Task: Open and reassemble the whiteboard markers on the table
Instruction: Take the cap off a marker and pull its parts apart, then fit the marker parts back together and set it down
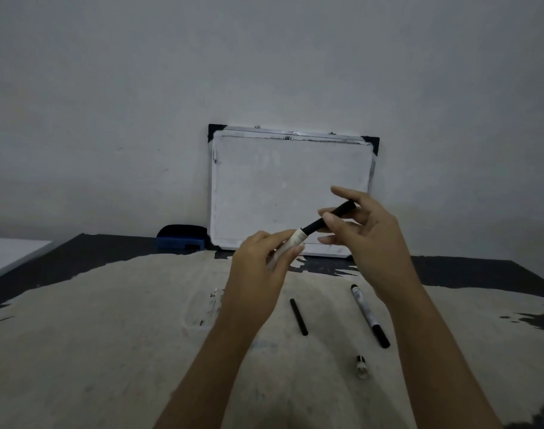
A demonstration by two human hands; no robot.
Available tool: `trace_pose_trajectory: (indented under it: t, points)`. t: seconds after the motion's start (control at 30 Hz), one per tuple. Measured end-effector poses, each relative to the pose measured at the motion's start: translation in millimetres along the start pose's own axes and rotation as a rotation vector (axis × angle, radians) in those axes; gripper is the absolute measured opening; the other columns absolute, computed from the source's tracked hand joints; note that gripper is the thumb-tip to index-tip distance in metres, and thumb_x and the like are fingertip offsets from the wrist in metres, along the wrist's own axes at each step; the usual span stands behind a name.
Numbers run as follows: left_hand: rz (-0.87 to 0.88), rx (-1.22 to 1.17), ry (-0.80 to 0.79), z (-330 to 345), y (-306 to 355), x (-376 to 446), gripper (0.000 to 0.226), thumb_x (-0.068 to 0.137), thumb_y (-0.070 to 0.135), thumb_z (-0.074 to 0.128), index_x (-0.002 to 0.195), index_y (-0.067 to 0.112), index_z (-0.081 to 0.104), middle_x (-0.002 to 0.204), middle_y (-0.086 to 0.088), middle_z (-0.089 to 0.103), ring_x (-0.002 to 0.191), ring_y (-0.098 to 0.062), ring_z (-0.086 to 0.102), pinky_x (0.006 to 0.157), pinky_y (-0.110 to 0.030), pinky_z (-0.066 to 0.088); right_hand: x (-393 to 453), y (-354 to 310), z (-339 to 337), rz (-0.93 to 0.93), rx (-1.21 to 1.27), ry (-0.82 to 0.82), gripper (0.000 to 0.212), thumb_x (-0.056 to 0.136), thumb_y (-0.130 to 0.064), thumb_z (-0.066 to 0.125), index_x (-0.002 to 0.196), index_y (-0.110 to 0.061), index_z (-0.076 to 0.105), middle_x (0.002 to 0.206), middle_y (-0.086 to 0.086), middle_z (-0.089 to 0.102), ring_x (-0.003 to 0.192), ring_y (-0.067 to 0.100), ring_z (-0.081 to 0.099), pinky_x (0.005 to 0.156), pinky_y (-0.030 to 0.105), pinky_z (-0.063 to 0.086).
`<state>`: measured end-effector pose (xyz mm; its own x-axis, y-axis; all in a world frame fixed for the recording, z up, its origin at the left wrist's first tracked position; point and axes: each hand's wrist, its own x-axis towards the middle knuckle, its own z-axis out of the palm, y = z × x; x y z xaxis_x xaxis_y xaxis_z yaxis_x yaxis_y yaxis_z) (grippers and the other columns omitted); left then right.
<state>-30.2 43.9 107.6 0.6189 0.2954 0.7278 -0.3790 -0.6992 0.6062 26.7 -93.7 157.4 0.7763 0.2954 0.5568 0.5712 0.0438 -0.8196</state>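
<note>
I hold one whiteboard marker in the air over the table, in front of the small whiteboard. My left hand grips its white barrel. My right hand pinches the black stick-like part that juts out of the barrel's upper end. On the table below lie a separate black stick-like piece, a second whole marker with a black cap, and a small clear-and-black end piece.
A small whiteboard leans against the wall at the table's far edge. A blue eraser sits left of it. The worn tabletop has pale scraped patches, and a white surface adjoins at left.
</note>
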Motion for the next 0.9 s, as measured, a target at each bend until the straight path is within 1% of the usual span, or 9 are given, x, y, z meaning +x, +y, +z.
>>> trace_pose_trajectory:
  t: [0.1, 0.27, 0.37, 0.43, 0.57, 0.63, 0.7, 0.8, 0.9]
  points:
    - [0.013, 0.017, -0.015, 0.1, -0.2, -0.6, 0.029, 0.085, 0.030, 0.058, 0.114, 0.025, 0.062, 0.084, 0.000, 0.063, 0.077, -0.008, 0.052, 0.066, -0.014, 0.039, 0.3, 3.0, 1.7, -0.045, -0.089, -0.026, 0.039, 0.090, -0.011, 0.056, 0.128, -0.016, 0.054, 0.102, 0.006, 0.070, 0.083, 0.012, 0.071, 0.076, 0.018, 0.057]
    - [0.036, 0.018, -0.024, 3.8, 1.0, -1.1, 0.028, 0.085, 0.030, 0.059, 0.112, 0.027, 0.063, 0.079, 0.001, 0.061, 0.075, -0.007, 0.051, 0.064, -0.011, 0.036, -0.2, 8.1, 9.0, -0.021, -0.164, -0.202, 0.038, 0.097, -0.016, 0.042, 0.134, -0.015, 0.046, 0.118, -0.004, 0.064, 0.106, 0.009, 0.062, 0.094, 0.020, 0.049]
    - [0.040, 0.007, -0.011, 4.9, -0.5, -1.3, 0.024, 0.085, 0.029, 0.059, 0.108, 0.026, 0.065, 0.081, -0.003, 0.065, 0.076, -0.012, 0.054, 0.064, -0.015, 0.039, -0.7, 9.6, 9.9, 0.034, -0.144, -0.345, 0.037, 0.097, -0.013, 0.040, 0.133, -0.013, 0.048, 0.127, -0.004, 0.060, 0.115, 0.006, 0.055, 0.092, 0.010, 0.045]
    - [0.032, -0.001, -0.010, 5.4, -2.3, -2.1, 0.024, 0.085, 0.029, 0.059, 0.108, 0.025, 0.066, 0.082, -0.005, 0.066, 0.076, -0.014, 0.056, 0.065, -0.019, 0.041, -1.1, 11.0, 7.2, 0.079, -0.161, -0.426, 0.038, 0.098, -0.012, 0.038, 0.135, -0.014, 0.045, 0.135, -0.006, 0.053, 0.121, 0.005, 0.049, 0.092, 0.008, 0.043]
    - [0.002, -0.002, -0.021, 6.9, -4.6, -3.9, 0.025, 0.085, 0.030, 0.060, 0.108, 0.027, 0.066, 0.081, -0.001, 0.066, 0.075, -0.008, 0.055, 0.064, -0.016, 0.040, -0.6, 10.3, -9.3, 0.144, -0.290, -0.463, 0.045, 0.098, -0.026, 0.039, 0.143, -0.026, 0.032, 0.144, -0.016, 0.039, 0.123, 0.001, 0.045, 0.089, 0.008, 0.039]
    - [-0.036, -0.045, -0.055, 7.0, -4.1, -4.5, 0.021, 0.084, 0.031, 0.061, 0.103, 0.028, 0.068, 0.080, 0.000, 0.068, 0.074, -0.009, 0.056, 0.065, -0.018, 0.042, -1.0, 9.8, -22.7, 0.231, -0.349, -0.425, 0.047, 0.094, -0.032, 0.047, 0.139, -0.027, 0.038, 0.130, -0.015, 0.052, 0.103, -0.001, 0.057, 0.075, 0.007, 0.043]
    - [-0.083, -0.092, -0.133, 8.5, -4.0, -4.7, 0.020, 0.083, 0.032, 0.062, 0.102, 0.025, 0.069, 0.083, 0.001, 0.071, 0.075, -0.007, 0.057, 0.066, -0.018, 0.044, -2.1, 11.0, -35.1, 0.370, -0.492, -0.474, 0.035, 0.088, -0.028, 0.059, 0.122, -0.020, 0.058, 0.104, -0.004, 0.067, 0.082, 0.005, 0.064, 0.064, 0.011, 0.049]
    - [-0.128, -0.142, -0.236, 11.9, -3.8, -6.8, 0.022, 0.081, 0.032, 0.065, 0.100, 0.023, 0.071, 0.082, 0.000, 0.073, 0.070, -0.006, 0.058, 0.063, -0.012, 0.043, -3.2, 24.8, -42.9, 0.659, -0.703, -0.679, 0.024, 0.080, -0.019, 0.070, 0.100, -0.007, 0.067, 0.083, 0.004, 0.068, 0.070, 0.012, 0.066, 0.061, 0.018, 0.055]
    - [-0.130, -0.130, -0.284, 15.0, -1.5, -8.7, 0.020, 0.080, 0.033, 0.066, 0.099, 0.028, 0.071, 0.077, 0.006, 0.071, 0.072, -0.011, 0.060, 0.063, -0.016, 0.044, -5.2, 43.4, -37.6, 0.866, -0.819, -0.739, 0.031, 0.072, -0.020, 0.077, 0.092, -0.002, 0.061, 0.079, 0.009, 0.067, 0.063, 0.016, 0.066, 0.065, 0.026, 0.058]
